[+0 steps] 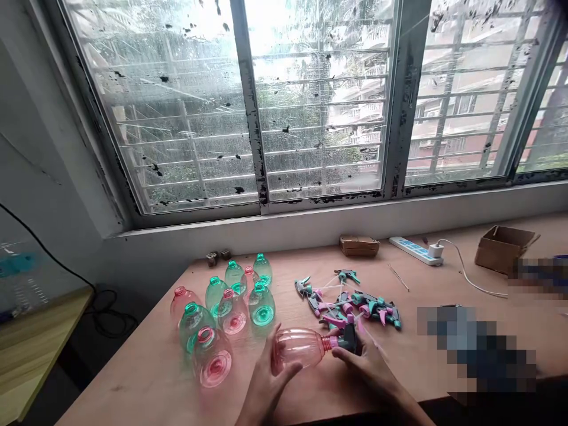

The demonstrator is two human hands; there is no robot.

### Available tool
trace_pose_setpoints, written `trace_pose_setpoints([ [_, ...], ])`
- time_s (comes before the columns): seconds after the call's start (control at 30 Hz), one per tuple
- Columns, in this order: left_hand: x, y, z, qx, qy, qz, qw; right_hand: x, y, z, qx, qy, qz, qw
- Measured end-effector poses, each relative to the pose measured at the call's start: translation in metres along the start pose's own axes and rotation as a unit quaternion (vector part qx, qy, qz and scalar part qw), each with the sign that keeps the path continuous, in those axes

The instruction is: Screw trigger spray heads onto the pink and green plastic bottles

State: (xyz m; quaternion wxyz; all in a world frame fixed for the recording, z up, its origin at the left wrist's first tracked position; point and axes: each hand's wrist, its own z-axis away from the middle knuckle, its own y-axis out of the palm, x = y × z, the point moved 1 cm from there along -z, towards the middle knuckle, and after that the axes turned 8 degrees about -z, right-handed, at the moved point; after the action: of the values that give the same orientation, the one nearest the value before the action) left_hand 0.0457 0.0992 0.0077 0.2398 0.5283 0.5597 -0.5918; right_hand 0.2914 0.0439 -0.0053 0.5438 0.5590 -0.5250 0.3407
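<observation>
A clear pink spray bottle [299,348] lies sideways in the air above the front of the table, its neck pointing right. My left hand [273,370] is wrapped around its base end. At the neck, my right hand [361,355] grips a dark trigger sprayer head [348,339] with a pink collar, which meets the bottle's threaded mouth; whether it is screwed tight I cannot tell. Behind my right hand lies a pile of loose trigger sprayers [346,305] in dark grey, pink and green. To the left stand several open-necked bottles, green [261,305] and pink [213,358].
Against the back of the wooden table [146,381] are a flat brown cardboard box [359,245], a white power strip [417,251] with a plugged-in cable, and an open carton [504,248]. A blurred-out dark item [479,346] lies at right. Windows rise behind.
</observation>
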Motion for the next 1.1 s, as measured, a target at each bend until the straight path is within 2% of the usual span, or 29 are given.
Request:
trace_pose_setpoints([
  [0.33, 0.014, -0.006, -0.001, 0.050, 0.032, 0.047, 0.997, -0.024, -0.003, 0.002, 0.032, 0.007, -0.052, 0.998],
  [0.53, 0.033, 0.009, -0.004, 0.079, 0.053, 0.086, 0.992, -0.030, 0.000, 0.000, -0.021, -0.031, -0.115, 0.993],
  [0.7, 0.034, 0.011, -0.002, 0.086, 0.063, 0.085, 0.991, -0.022, -0.004, 0.002, 0.002, -0.021, -0.064, 0.998],
  [0.83, 0.036, 0.006, 0.000, 0.098, 0.036, 0.105, 0.989, -0.031, -0.005, 0.003, -0.028, -0.016, -0.042, 0.999],
  [0.93, 0.040, 0.010, 0.000, 0.092, 0.042, 0.140, 0.985, -0.038, -0.005, 0.002, -0.028, -0.011, 0.005, 1.000],
  [1.1, 0.037, 0.011, 0.002, 0.077, 0.029, 0.136, 0.987, -0.027, 0.001, 0.004, -0.043, 0.006, 0.006, 0.999],
])
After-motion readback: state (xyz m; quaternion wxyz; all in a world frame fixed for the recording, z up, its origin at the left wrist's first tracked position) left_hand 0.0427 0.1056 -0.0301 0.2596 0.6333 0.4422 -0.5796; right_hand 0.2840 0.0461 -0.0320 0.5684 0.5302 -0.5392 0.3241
